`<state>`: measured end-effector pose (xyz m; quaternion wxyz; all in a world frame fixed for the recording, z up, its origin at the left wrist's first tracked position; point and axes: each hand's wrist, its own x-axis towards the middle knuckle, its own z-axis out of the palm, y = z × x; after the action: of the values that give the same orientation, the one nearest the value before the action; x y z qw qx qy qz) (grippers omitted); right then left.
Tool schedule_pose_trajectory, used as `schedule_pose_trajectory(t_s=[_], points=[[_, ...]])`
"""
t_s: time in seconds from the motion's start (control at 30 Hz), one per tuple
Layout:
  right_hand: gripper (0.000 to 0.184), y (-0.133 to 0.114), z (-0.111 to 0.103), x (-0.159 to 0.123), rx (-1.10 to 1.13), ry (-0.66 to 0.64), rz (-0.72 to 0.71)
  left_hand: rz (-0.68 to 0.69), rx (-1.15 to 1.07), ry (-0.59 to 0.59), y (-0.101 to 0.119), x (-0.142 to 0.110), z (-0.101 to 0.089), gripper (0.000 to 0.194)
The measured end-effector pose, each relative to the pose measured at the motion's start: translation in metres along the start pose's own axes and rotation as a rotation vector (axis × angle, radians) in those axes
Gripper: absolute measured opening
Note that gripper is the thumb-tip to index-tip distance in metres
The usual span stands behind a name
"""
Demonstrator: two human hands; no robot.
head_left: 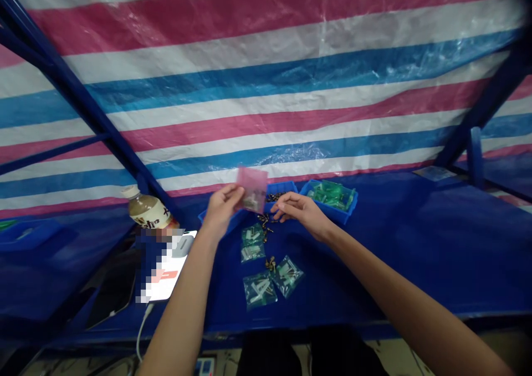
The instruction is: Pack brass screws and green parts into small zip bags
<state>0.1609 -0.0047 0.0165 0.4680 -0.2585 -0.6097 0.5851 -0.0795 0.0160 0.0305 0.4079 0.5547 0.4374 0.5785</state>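
My left hand (223, 207) pinches a small pink plastic bag (254, 189) by its left edge; small pieces show faintly at the bottom of the bag. To its right, my right hand (303, 214) hovers beside loose brass-coloured screws (265, 220), its fingers loosely bent and apart with nothing visible in them. Behind the hands stands a blue bin (282, 188) of screws, partly hidden. Below the hands lie green-tinted clear bags (260, 290) with white and metal pieces inside, another such bag (287, 276), and a small pile of screws (270, 263).
A blue bin (347, 215) full of green bags stands at the right. At the left are a drink bottle (149, 210), a lit phone or tablet (172, 268) with a white cable (143, 326), and a dark flat device (112, 293). Blue frame posts (95, 116) flank the striped sheet (291, 104).
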Motion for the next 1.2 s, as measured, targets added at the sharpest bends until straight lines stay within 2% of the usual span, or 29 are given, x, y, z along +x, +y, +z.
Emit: schedule_pose_trajectory(t_s=[0.03,0.1,0.2,0.27,0.37,0.5,0.63,0.77,0.87,0.97,1.2], points=[[0.025,-0.001,0.000,0.000,-0.012,-0.001,0.007,0.050,0.080,0.077,0.002,0.004,-0.014,0.039],[0.027,-0.003,0.000,-0.001,-0.031,0.006,0.016,0.115,0.398,0.185,0.004,0.009,-0.042,0.036],[0.030,-0.004,0.002,-0.001,-0.056,-0.007,0.028,0.073,0.905,0.201,0.005,0.012,-0.069,0.029],[0.033,-0.005,0.003,-0.001,-0.071,-0.023,0.040,0.045,1.091,0.136,0.003,0.011,-0.072,0.027],[0.035,-0.006,0.004,-0.002,-0.094,-0.029,0.061,0.013,1.258,0.059,0.001,0.008,-0.064,0.026],[0.035,-0.006,0.002,-0.001,-0.119,-0.016,0.042,0.003,1.465,0.103,0.001,0.004,-0.057,0.021],[0.034,-0.006,0.000,-0.001,-0.143,-0.013,0.029,0.149,1.443,0.143,0.001,0.004,-0.058,0.020],[0.034,-0.007,0.000,-0.002,-0.153,-0.016,0.031,0.280,1.289,-0.018,-0.001,0.005,-0.052,0.022],[0.032,-0.008,0.001,-0.002,-0.146,-0.027,0.030,0.264,1.289,-0.112,-0.005,0.005,-0.046,0.026],[0.033,-0.008,0.003,-0.001,-0.152,-0.040,0.032,0.206,1.325,-0.145,-0.007,0.004,-0.044,0.027],[0.032,-0.011,0.003,-0.002,-0.179,-0.052,0.048,0.208,1.369,-0.076,-0.009,0.004,-0.045,0.038]])
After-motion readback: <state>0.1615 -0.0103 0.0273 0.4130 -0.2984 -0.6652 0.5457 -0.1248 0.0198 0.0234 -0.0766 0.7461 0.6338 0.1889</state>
